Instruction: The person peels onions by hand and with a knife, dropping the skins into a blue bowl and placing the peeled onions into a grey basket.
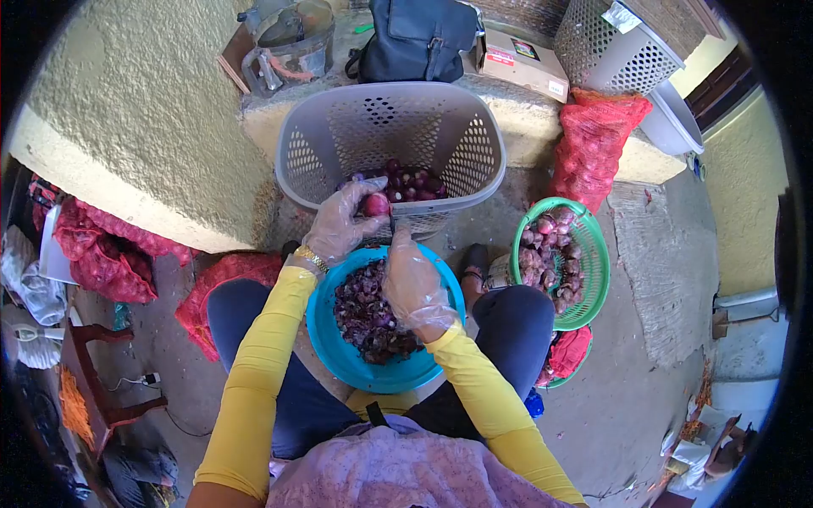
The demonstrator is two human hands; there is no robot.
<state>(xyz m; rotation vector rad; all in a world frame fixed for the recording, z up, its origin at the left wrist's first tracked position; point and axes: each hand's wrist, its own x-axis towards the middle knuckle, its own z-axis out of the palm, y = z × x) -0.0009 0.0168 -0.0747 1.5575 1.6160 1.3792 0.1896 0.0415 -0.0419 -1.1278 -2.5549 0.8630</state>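
My left hand, in a clear plastic glove, is closed round a red onion at the front rim of the grey basket. Close beside it, my right hand, also gloved, is wrapped round a knife, whose dark blade points up near the onion. Peeled onions lie at the bottom of the grey basket. Below my hands is a blue basin with dark onion skins and scraps. A green basket of unpeeled onions stands to the right.
A full red net sack leans at the back right. More red sacks lie at the left, near a wooden stool. On the ledge are a black bag, a cardboard box and a clear bucket.
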